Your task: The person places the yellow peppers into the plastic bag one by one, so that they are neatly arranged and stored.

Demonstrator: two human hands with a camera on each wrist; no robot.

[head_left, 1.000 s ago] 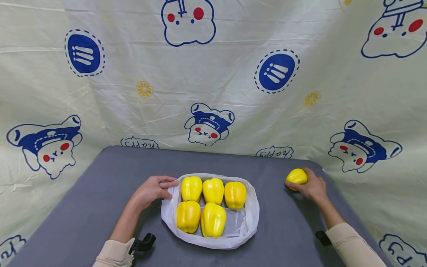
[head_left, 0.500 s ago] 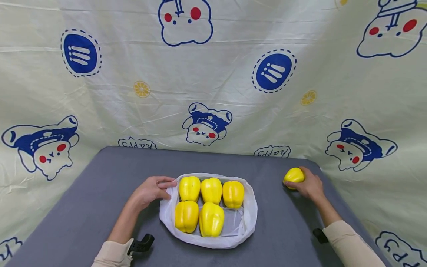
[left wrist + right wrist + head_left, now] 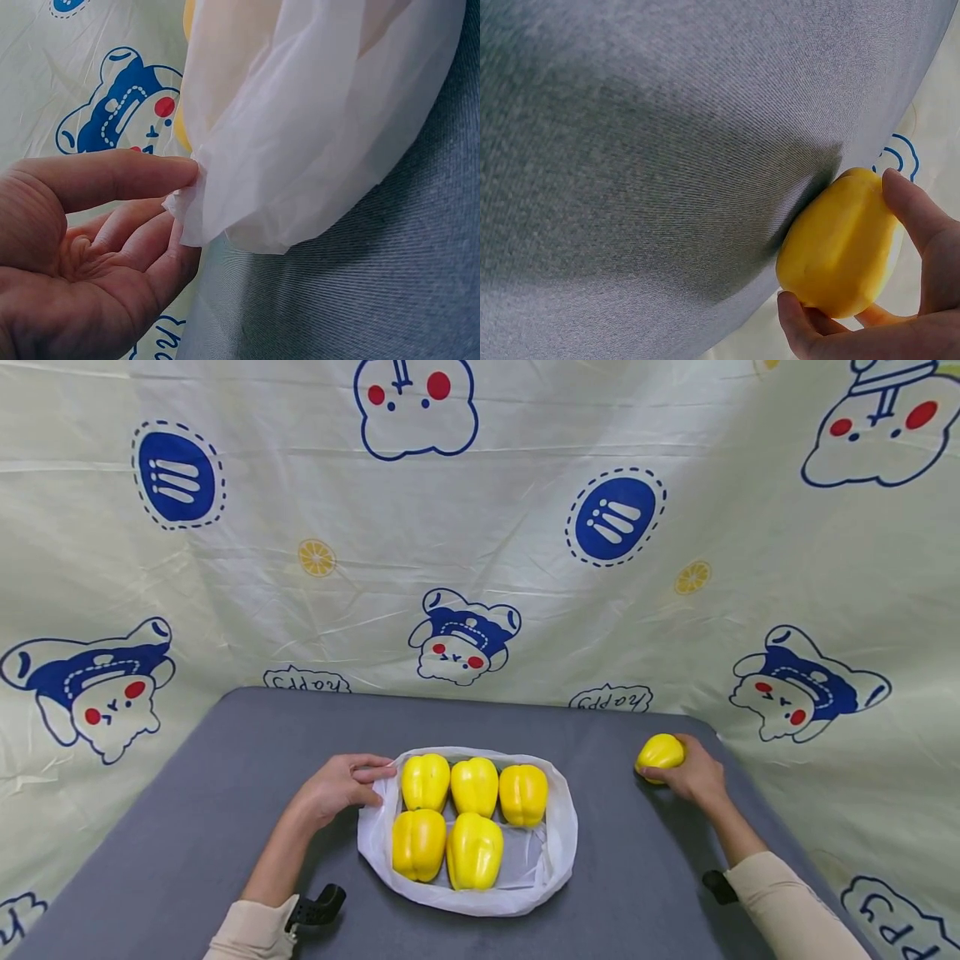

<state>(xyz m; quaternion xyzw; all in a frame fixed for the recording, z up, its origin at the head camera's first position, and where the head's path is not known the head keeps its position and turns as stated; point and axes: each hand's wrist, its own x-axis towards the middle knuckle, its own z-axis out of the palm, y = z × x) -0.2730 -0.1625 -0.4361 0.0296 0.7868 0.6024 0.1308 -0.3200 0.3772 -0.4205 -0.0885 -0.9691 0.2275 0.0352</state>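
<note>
A white plastic bag (image 3: pixel 558 860) with its rim rolled open stands mid-table. Inside it several yellow bell peppers (image 3: pixel 475 852) sit in two rows, with a bare patch of bag at the near right. My left hand (image 3: pixel 337 789) pinches the bag's left rim; in the left wrist view the thumb and fingers (image 3: pixel 169 174) nip the thin film. Off to the right, my right hand (image 3: pixel 697 772) grips another yellow bell pepper (image 3: pixel 840 244) between thumb and fingers, close over the table. The palm side of the right hand is partly hidden behind that pepper.
A grey cloth-covered table (image 3: pixel 247 760) carries everything. Behind it hangs a pale printed curtain (image 3: pixel 525 527) with cartoon figures, meeting the table's far edge. Dark straps (image 3: pixel 321 906) circle both wrists below beige sleeves.
The whole view has shifted slightly. Both hands, the bag and the gripped bell pepper keep nearly the same places relative to the table.
</note>
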